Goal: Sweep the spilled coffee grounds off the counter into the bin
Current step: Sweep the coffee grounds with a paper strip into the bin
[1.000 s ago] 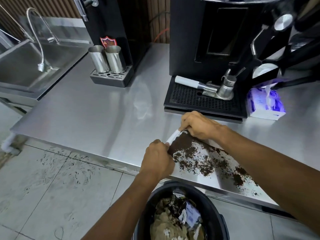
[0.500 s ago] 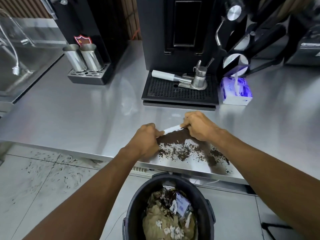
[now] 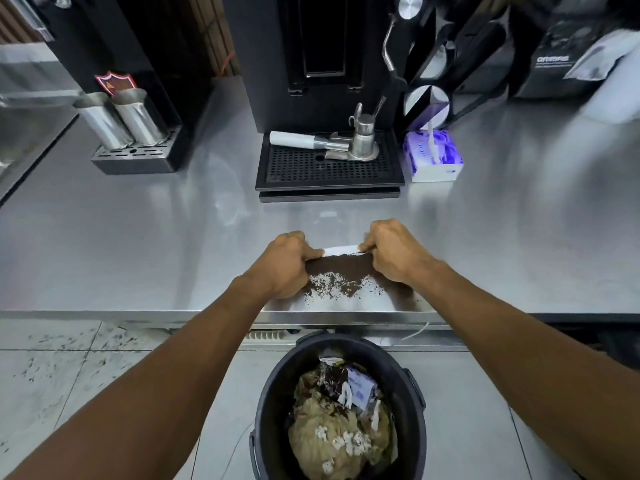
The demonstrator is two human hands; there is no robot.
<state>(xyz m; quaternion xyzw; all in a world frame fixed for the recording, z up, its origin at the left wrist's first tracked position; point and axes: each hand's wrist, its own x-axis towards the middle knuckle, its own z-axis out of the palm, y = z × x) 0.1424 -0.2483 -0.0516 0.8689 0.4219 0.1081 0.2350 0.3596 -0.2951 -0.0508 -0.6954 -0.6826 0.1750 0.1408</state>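
Head view looks down on a brushed stainless-steel counter [image 3: 138, 237] with both bare arms reaching forward over its near edge. Left hand [image 3: 284, 265] and right hand [image 3: 394, 254] are each curled closed, pinching the two ends of a narrow white paper strip [image 3: 341, 250] held on edge across the counter between them. Dark brown spilled coffee grounds [image 3: 337, 268] lie banked against the near side of that strip, thick right beside it and thinning into loose specks toward the counter's near edge; a darker smear of grounds runs under the right wrist. Below the counter edge, on the pale tiled floor [image 3: 69, 382], stands a round black plastic bin [image 3: 273, 403], directly nearer than the grounds and holding crumpled brown paper and torn wrappers. Farther back on the counter sits a black espresso machine [image 3: 311, 46] with a black perforated drip tray [image 3: 329, 168], on which rest a white-handled portafilter [image 3: 298, 140] and a small steel pitcher [image 3: 363, 140]. Just right of the tray is a purple-and-white tissue pack [image 3: 433, 157]. To the far left two tall steel cups [image 3: 121, 119] stand side by side on a smaller dark drip grate [image 3: 135, 157]. A dark bag [image 3: 561, 57] with white lettering sits at the far right, blurred.
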